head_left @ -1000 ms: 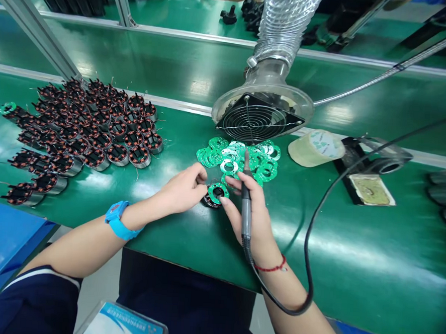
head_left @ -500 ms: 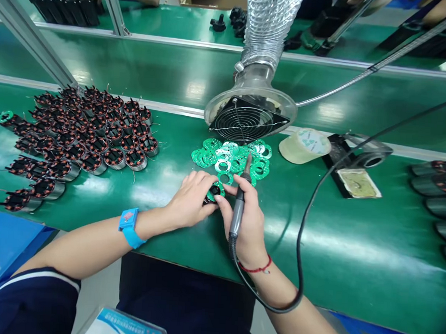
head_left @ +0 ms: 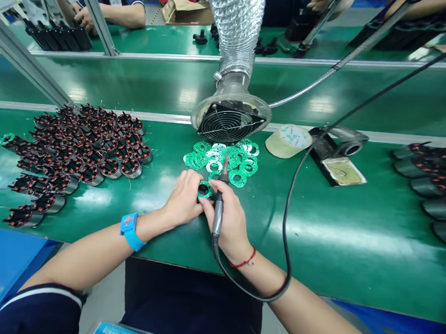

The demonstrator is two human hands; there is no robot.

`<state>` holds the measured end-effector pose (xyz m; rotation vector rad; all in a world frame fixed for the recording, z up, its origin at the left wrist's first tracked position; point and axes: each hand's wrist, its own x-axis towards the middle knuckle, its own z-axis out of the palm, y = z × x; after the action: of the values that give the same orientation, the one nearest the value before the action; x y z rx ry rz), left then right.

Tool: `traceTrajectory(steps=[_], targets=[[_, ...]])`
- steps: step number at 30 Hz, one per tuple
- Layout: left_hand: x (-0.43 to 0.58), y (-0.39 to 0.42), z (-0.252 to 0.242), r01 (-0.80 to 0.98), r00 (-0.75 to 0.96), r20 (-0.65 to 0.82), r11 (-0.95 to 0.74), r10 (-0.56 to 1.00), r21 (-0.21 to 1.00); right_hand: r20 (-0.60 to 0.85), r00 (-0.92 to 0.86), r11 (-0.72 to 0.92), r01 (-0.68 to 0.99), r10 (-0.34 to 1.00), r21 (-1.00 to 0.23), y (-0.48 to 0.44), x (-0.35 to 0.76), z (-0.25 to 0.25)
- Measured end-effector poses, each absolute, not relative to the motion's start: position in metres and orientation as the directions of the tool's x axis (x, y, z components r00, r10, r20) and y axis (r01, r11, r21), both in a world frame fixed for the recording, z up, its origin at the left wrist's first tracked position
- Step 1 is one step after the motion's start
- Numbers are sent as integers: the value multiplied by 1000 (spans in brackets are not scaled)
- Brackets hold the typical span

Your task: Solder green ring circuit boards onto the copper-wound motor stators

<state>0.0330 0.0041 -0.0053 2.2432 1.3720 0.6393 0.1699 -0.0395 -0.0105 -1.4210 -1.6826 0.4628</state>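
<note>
My left hand (head_left: pixel 184 197) and my right hand (head_left: pixel 230 219) meet over a small black motor stator capped with a green ring board (head_left: pixel 205 189) on the green bench. Both hands pinch that part with their fingertips. A soldering iron (head_left: pixel 218 204) lies across my right palm, gripped there with its tip pointing away toward a pile of green ring boards (head_left: pixel 223 157). The iron's black cable (head_left: pixel 287 231) loops past my right forearm. A blue watch is on my left wrist, a red string on my right.
Several wound stators (head_left: pixel 80 145) are grouped at the left. A fume extractor fan (head_left: pixel 229 119) on a silver hose stands behind the boards. Tape roll (head_left: pixel 288 140), iron stand with sponge (head_left: pixel 339 154) and more stators (head_left: pixel 433 185) lie right. Other people's hands work at the far bench.
Both hands have closed in on the stator and ring board, the fingers now covering most of it. The view has tilted up and shifted, showing more of the far bench.
</note>
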Motion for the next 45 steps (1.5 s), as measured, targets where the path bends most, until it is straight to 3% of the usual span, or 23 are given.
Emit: traceTrajectory(steps=[6,13,21,29,40,45], targets=[[28,13,-3,693,464,156,-467,872,550,406,-17,319,650,914,-690,-38,171,-13],[11,9,9,560,528,105,-439,842,703,353,-87,338,563,932,-754,-24,171,-14],[16,2,12,600,491,113,-429,864,675,414,90,295,566,906,-769,-18,182,-23],[17,6,7,477,482,62,-321,874,818,425,56,304,614,904,-728,-16,181,-23],[12,15,5,470,529,181,-464,829,751,530,29,360,701,848,-615,-14,183,-15],[10,13,9,510,573,169,-510,802,693,560,63,328,754,826,-569,-4,216,-1]])
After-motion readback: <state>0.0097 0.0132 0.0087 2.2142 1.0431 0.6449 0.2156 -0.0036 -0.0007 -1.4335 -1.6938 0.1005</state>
